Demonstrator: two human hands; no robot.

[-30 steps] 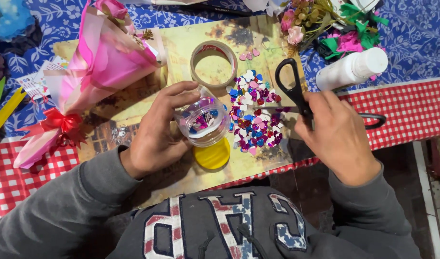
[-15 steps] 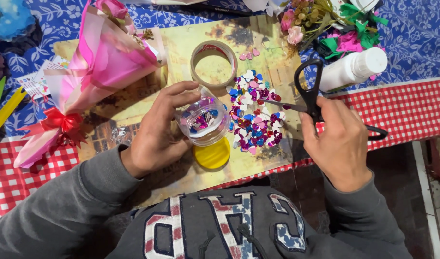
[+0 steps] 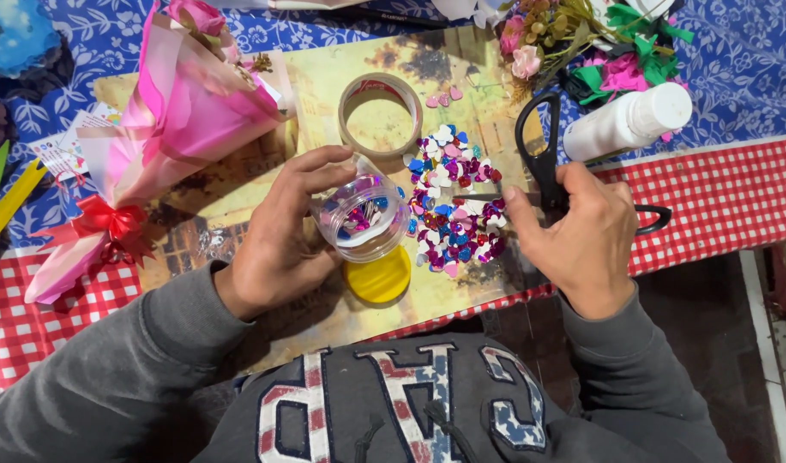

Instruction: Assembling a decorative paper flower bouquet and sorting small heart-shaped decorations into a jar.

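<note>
- The left hand [image 3: 281, 244] is wrapped around a small clear jar [image 3: 363, 216], tilting its mouth toward the right, just above the worktop [image 3: 238, 197].
- A few coloured heart sequins show inside the jar, so some are already in; its yellow lid [image 3: 378, 276] lies off, on the near side just below it.
- The right hand [image 3: 577, 227] is closed on the black scissors [image 3: 543, 154], whose shut tip rests against the pile of heart sequins [image 3: 453, 206].
- That pile, spread just right of the jar, looks mostly uncollected, so by my reckoning most of the gathering is left.
- A tape roll [image 3: 380, 111] lies just beyond the jar, with a few stray hearts beside it.
- A pink wrapped bouquet [image 3: 178, 129] lies to the left, and a white bottle [image 3: 629, 120] on its side to the far right.
</note>
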